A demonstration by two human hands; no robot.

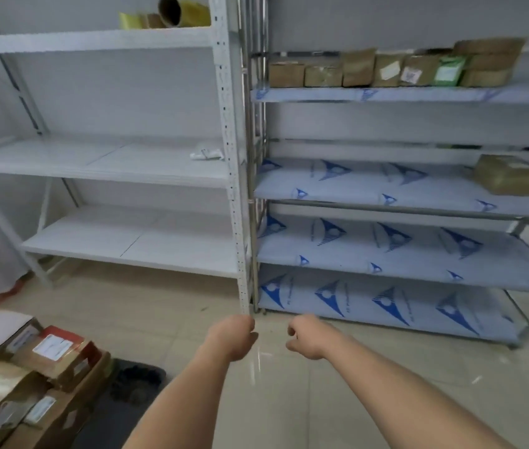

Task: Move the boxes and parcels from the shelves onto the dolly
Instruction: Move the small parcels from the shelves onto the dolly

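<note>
A person's left hand (235, 335) and right hand (305, 338) reach forward over a pale tiled floor (289, 400), fingers loosely curled and holding nothing. Ahead stand a white shelf unit (227, 157) and, just beside it, a steel shelf unit (418, 209) lined with blue-printed film. A row of cardboard boxes (396, 68) sits on the steel unit's upper shelf, with a single box (509, 175) one shelf below at the right. Stacked parcels (30, 374) lie at lower left, beside a dark mat (136, 380). Yellow packages (166, 12) rest on the white unit's top shelf.
</note>
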